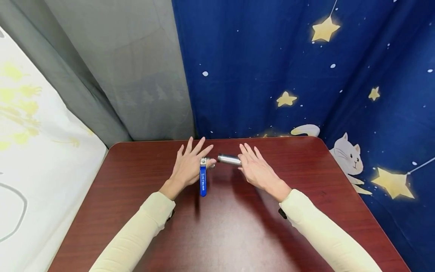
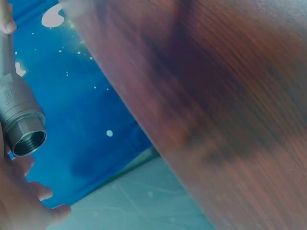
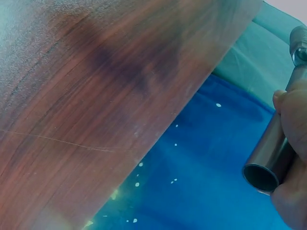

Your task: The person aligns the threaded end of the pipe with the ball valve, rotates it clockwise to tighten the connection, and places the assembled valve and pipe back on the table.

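My left hand holds a metal ball valve at the thumb side, its other fingers spread. The valve's long blue lever points toward me. In the left wrist view, the valve shows a threaded opening. My right hand grips a short steel pipe between thumb and fingers, the fingers fairly straight. The pipe's threaded end faces the valve, a small gap between them in the head view. Its other open end shows in the right wrist view, where the pipe slants beside my thumb.
Both hands are above the far part of a reddish-brown wooden table. Behind its back edge hang a grey curtain and a blue curtain with stars. A white cloth hangs along the left side.
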Available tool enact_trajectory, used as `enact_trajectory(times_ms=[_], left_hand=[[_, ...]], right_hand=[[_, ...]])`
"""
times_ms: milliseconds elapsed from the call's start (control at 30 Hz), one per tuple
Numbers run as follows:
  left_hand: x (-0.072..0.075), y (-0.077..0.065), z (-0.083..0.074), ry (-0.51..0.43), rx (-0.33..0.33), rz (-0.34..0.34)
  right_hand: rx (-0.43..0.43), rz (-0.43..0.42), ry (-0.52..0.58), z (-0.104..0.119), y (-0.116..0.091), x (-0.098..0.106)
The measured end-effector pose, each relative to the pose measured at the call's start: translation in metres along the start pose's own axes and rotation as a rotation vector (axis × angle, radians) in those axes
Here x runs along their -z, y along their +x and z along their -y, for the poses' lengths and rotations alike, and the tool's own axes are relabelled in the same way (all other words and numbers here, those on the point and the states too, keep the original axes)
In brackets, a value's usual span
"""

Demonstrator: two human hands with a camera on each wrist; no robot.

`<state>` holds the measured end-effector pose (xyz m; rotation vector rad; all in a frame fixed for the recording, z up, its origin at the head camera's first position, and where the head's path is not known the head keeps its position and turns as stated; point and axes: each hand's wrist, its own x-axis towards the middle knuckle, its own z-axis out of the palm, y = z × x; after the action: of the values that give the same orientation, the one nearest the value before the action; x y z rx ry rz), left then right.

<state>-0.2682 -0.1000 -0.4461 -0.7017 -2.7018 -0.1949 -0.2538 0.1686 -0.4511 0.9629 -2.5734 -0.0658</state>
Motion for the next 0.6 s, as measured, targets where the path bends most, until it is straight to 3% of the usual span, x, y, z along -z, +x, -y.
enact_trajectory(times_ms=[333, 600], left_hand=[[0.004, -0.004, 0.002, -0.002, 0.012, 0.006], [0.008, -0.001, 0.004, -0.023, 0.023, -0.037]], right_hand=[[0.038, 0.042, -0.002, 0.008, 0.006, 0.008], [0.084, 0.027, -0.041, 0.01, 0.012, 0.013]])
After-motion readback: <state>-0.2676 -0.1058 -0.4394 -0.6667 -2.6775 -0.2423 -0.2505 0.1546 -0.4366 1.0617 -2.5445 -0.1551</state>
